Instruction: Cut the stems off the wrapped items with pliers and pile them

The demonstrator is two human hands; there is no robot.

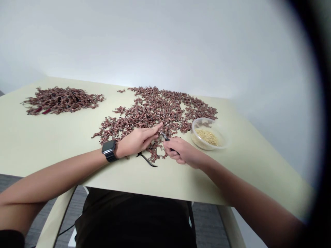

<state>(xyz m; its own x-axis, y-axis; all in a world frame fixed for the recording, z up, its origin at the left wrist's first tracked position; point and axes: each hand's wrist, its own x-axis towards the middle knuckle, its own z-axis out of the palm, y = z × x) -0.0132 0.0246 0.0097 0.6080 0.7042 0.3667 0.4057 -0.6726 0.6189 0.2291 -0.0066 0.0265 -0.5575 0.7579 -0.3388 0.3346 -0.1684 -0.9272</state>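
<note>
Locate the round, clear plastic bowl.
In the head view, the bowl sits right of centre on the pale yellow table, beside the large spread of small reddish-brown pieces, just right of the right hand.

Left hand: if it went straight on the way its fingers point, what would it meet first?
Most likely the brown pieces just past the left hand, though its height over them is hard to judge.

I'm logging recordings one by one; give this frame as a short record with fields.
left hand: fingers extended at the larger pile; anything held is unclear
right hand: gripping a dark-handled tool
larger pile: small brownish pieces spread on the table
smaller pile: similar pieces, far left
tub: clear, round, holding yellow bits, beside larger pile
dark item: slim, curved, near left hand
</note>
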